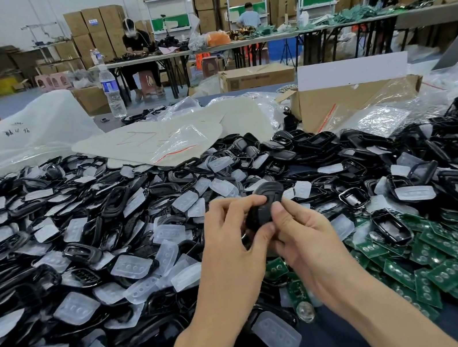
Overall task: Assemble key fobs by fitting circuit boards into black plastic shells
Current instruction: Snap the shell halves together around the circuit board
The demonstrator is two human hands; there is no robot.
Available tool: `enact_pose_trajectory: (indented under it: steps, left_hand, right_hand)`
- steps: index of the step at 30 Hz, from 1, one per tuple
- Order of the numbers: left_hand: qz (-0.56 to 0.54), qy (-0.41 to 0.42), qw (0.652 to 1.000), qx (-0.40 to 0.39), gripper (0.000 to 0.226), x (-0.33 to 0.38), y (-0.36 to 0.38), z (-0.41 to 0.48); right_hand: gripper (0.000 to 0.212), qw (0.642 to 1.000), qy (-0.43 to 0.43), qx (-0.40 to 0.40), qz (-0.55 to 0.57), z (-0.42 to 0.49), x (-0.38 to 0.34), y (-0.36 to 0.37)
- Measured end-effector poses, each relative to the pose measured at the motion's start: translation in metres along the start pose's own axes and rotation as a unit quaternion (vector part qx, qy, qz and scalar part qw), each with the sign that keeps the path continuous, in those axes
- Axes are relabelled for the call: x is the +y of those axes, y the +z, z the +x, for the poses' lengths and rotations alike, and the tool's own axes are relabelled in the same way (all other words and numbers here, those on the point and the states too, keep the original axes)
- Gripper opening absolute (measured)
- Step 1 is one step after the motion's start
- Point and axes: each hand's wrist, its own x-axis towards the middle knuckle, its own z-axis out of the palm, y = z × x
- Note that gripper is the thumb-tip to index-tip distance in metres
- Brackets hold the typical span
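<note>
Black plastic shell [267,201] sits between both hands above the heaped tabletop [335,343], long axis tilted up and away. Each grip is clamped on it, the left hand [228,234] and the right hand [301,231] meeting at its near end. Green circuit boards [436,259] lie rightward, nearer the right hand.

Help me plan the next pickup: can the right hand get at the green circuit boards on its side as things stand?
Probably yes, once freed: the green circuit boards lie uncovered beside the right hand, nothing between. For now it and the left hand both grip a black shell.
</note>
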Motion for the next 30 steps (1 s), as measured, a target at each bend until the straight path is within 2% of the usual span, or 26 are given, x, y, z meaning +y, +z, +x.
enact_pose_trajectory:
  steps: [6,10,15,22,25,30]
  left_hand:
    - [-0.159,-0.083,0.984,0.007,0.02,0.004,-0.006,0.004]
    - [-0.196,-0.106,0.975,0.0,0.023,0.008,-0.007,0.004]
    - [-0.231,-0.124,0.965,0.001,0.02,0.009,-0.007,0.003]
    - [-0.227,-0.128,0.965,0.022,0.028,0.012,-0.005,0.002]
    - [-0.245,-0.132,0.96,0.022,0.027,0.012,-0.008,0.003]
    - [-0.311,-0.18,0.933,0.01,0.008,0.008,-0.009,0.006]
  right_hand:
    - [0.024,0.999,-0.023,0.008,-0.03,0.002,-0.001,-0.003]
    - [0.026,0.998,-0.015,0.057,-0.019,0.006,0.001,-0.006]
    - [0.023,0.999,-0.014,0.034,0.002,0.005,0.001,-0.006]
    - [0.042,1.0,-0.022,0.018,-0.007,0.004,0.002,-0.006]
    - [0.038,0.999,-0.025,0.024,-0.007,0.004,0.001,-0.005]
    - [0.027,0.997,-0.036,0.043,-0.047,0.004,0.0,-0.003]
